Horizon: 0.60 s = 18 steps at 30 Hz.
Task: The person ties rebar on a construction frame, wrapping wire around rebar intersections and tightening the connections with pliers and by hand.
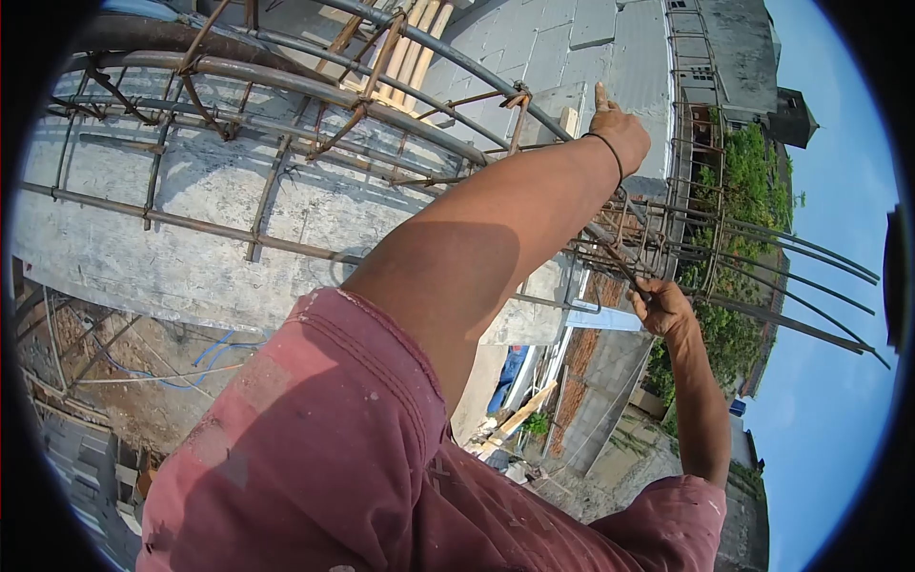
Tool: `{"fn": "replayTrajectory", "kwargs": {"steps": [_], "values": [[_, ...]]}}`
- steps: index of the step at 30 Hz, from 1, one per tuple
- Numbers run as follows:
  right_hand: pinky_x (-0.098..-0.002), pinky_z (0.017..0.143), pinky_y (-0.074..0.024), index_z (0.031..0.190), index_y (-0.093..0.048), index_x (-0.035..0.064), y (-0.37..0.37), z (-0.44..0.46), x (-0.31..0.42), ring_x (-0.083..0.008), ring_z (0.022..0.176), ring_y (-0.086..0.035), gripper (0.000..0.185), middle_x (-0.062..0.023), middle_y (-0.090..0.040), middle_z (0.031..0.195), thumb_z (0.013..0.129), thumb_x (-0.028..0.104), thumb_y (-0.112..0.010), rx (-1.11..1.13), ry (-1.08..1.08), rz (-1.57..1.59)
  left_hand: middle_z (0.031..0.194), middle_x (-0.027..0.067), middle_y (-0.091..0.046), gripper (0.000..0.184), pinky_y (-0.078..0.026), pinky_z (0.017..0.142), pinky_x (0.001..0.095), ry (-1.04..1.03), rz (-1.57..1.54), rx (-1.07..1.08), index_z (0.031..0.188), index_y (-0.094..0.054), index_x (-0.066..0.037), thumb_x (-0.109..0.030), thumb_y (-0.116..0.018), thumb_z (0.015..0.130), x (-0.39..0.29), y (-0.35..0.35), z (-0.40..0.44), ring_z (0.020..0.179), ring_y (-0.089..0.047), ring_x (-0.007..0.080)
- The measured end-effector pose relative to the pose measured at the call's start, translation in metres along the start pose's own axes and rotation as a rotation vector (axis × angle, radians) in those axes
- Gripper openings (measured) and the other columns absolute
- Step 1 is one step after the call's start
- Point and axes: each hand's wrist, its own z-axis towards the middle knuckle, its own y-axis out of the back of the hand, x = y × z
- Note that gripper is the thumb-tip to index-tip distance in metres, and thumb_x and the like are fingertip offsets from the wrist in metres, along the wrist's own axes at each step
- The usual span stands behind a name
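Note:
My left hand (620,136) reaches out at the upper middle, past the rebar cage (381,110), a dark band around its wrist. One of its fingers is stretched out; the others curl out of sight, and nothing shows in the hand. To the right and lower, my right hand (660,307) is closed around a thin rusty steel rod (621,259) where several bars meet. What joins the rod at its far end is hard to make out.
A pale concrete surface (191,257) lies under the cage. Long bar ends (820,250) stick out towards the right. Grey blocks (553,57) and wooden strips (419,48) are beyond. Far below are planks (519,415) and rubble; green trees (743,181) stand behind.

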Motion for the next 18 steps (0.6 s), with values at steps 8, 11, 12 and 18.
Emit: {"fn": "replayTrajectory", "kwargs": {"steps": [8, 11, 12, 18], "values": [[-0.0201, 0.037, -0.0253, 0.09, -0.059, 0.0046, 0.002, -0.001, 0.019, -0.0058, 0.044, -0.034, 0.009, -0.0061, -0.058, 0.071, 0.095, 0.009, -0.065, 0.075, 0.065, -0.153, 0.142, 0.0184, -0.058, 0.039, -0.002, 0.111, 0.0804, -0.033, 0.039, 0.181, 0.128, -0.071, -0.013, -0.014, -0.065, 0.089, -0.002, 0.013, -0.007, 0.141, -0.04, 0.05], [-0.0216, 0.041, -0.0272, 0.094, -0.059, 0.0057, -0.001, -0.003, 0.027, -0.0054, 0.046, -0.034, 0.006, -0.0042, -0.056, 0.072, 0.096, 0.008, -0.064, 0.049, 0.051, -0.28, 0.143, 0.0187, -0.058, 0.039, -0.002, 0.111, 0.0804, -0.027, 0.039, 0.143, 0.128, -0.07, -0.013, -0.014, -0.065, 0.089, -0.002, 0.009, -0.004, 0.141, -0.039, 0.0498], [-0.0216, 0.041, -0.0272, 0.094, -0.059, 0.0057, 0.005, 0.003, 0.029, -0.0054, 0.046, -0.034, 0.006, -0.0042, -0.056, 0.072, 0.096, 0.008, -0.064, 0.047, 0.048, -0.285, 0.143, 0.0193, -0.057, 0.039, -0.003, 0.111, 0.0804, -0.031, 0.037, 0.128, 0.128, -0.07, -0.012, -0.015, -0.065, 0.089, -0.002, 0.007, -0.004, 0.142, -0.039, 0.0496], [-0.0221, 0.044, -0.0285, 0.094, -0.061, 0.0068, 0.003, 0.004, 0.016, -0.0064, 0.047, -0.034, 0.006, -0.003, -0.054, 0.071, 0.095, 0.012, -0.065, 0.077, 0.07, -0.099, 0.143, 0.0203, -0.057, 0.039, -0.003, 0.111, 0.0807, -0.046, 0.042, 0.136, 0.129, -0.07, -0.011, -0.015, -0.064, 0.09, -0.003, 0.007, -0.006, 0.141, -0.039, 0.05]]}}
